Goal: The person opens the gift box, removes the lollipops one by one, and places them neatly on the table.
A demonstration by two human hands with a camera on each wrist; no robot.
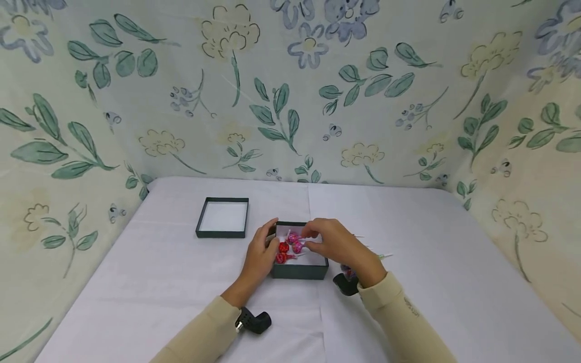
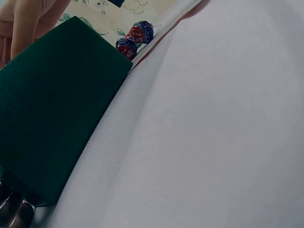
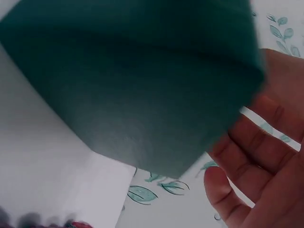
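Observation:
A dark green box (image 1: 300,272) stands open-topped on the white-covered table, holding several lollipops in red and pink-purple wrappers. My left hand (image 1: 259,252) grips its left side, thumb at the near part of the wall and fingers toward the far corner. Reaching in over the right wall, my right hand (image 1: 335,243) has thumb and forefinger at the stick of a pink lollipop (image 1: 297,247). A red lollipop (image 1: 282,258) lies nearer the left wall. In the right wrist view the box (image 3: 133,95) hides the thumb and forefinger; the other fingers (image 3: 256,156) are bent outside it.
The box's lid (image 1: 224,234), white inside, lies upturned at the back left. More lollipops (image 1: 348,272) lie right of the box, partly covered by my right forearm; blue-and-red wrapped lollipops (image 2: 140,32) show in the left wrist view. Patterned cloth (image 1: 281,126) hangs behind the table.

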